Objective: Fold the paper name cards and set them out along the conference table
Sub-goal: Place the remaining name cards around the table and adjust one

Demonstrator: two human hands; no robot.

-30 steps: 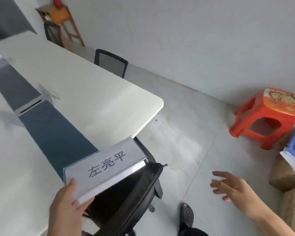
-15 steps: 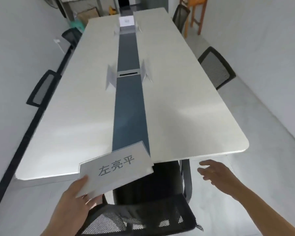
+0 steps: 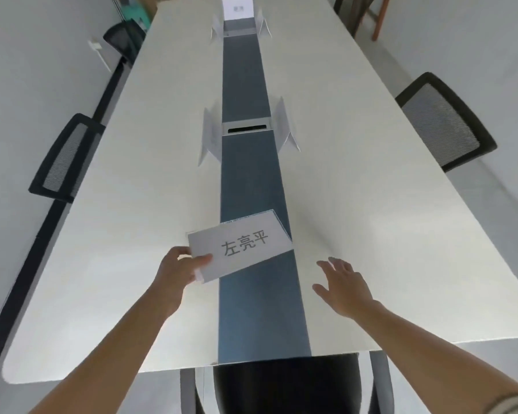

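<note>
My left hand (image 3: 178,267) grips the left end of a folded white name card (image 3: 241,246) with three printed characters, holding it tilted over the blue centre strip (image 3: 251,186) of the long white conference table (image 3: 117,234). My right hand (image 3: 343,283) hovers open over the table, to the right of the card and apart from it. Two folded cards stand further up, one on the left (image 3: 211,132) and one on the right (image 3: 286,124) of the strip. More cards (image 3: 237,8) stand near the far end.
A black chair (image 3: 284,386) is tucked in at the near end below me. Mesh-backed chairs stand along the left side (image 3: 65,156) and the right side (image 3: 443,121). A cable slot (image 3: 246,128) sits in the strip between the two middle cards. Walls run close on both sides.
My view swung from the floor and red stool round to the table's length. Both hands moved forward over the tabletop, and the card now hangs above the blue strip.
</note>
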